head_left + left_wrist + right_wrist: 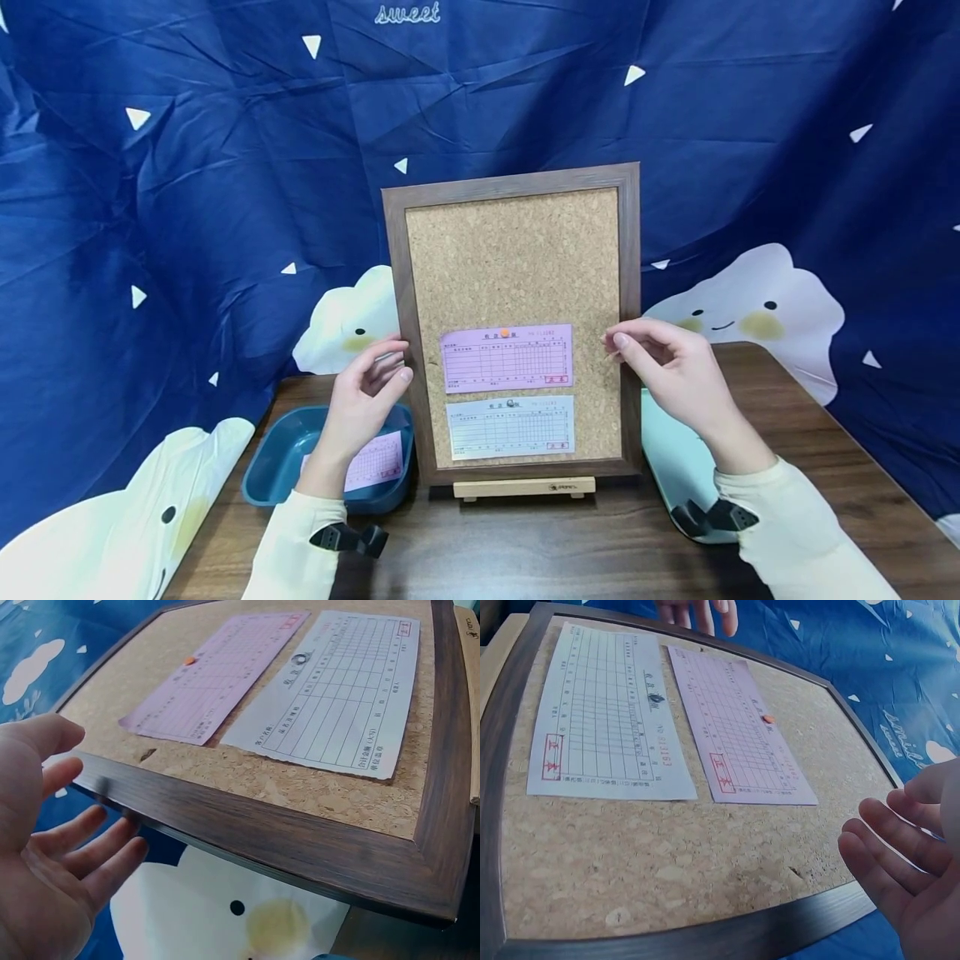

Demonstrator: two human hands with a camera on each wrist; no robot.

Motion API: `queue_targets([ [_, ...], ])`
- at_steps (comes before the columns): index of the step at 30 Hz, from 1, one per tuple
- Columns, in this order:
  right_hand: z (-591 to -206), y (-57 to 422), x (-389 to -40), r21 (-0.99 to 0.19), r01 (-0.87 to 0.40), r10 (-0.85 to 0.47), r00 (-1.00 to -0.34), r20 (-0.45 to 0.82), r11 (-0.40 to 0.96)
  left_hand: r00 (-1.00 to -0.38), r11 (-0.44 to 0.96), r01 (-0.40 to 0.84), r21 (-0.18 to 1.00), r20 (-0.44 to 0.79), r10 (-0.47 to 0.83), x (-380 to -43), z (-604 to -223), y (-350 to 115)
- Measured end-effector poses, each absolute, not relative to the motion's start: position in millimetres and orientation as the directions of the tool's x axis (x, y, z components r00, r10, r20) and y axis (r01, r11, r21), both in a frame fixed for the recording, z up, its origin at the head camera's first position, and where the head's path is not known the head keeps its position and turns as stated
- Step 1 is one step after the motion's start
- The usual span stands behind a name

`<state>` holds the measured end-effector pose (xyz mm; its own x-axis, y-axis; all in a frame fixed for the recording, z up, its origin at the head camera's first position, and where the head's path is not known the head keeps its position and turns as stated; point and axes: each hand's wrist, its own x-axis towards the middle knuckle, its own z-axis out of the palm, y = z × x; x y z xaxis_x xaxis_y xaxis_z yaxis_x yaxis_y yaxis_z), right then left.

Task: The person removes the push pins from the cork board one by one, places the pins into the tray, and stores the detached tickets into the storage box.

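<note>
A brown-framed cork board [517,258] stands upright on a small wooden easel [525,487]. Pinned low on it are a pink receipt slip [506,360], with an orange pushpin [505,333], and below that a pale blue-white slip [512,429] with a dark or clear pin [511,403]. My left hand [365,398] is at the board's left edge, its fingers loosely bent and holding nothing. At the right edge, my right hand [675,367] hovers in front of the frame, fingers relaxed, with nothing in its grasp in the right wrist view.
Left of the board sits a teal plastic basin [281,454] with a pink slip [375,461] inside. A mint-green tray or mat [678,467] lies on the right, partly behind my right arm. Behind the wooden table [480,550] hangs a blue cloth [225,167] with white clouds.
</note>
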<state>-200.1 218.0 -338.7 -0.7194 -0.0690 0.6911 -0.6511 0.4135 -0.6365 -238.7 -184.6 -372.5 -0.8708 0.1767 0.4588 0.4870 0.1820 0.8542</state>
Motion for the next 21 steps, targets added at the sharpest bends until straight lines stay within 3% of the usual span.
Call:
queue_targets([
  [21, -332, 191, -214, -0.640, -0.634, -0.116, -0.744, 0.658, 0.434, -0.869, 0.181, 0.490, 0.853, 0.461, 0.179, -247, -373, -176],
])
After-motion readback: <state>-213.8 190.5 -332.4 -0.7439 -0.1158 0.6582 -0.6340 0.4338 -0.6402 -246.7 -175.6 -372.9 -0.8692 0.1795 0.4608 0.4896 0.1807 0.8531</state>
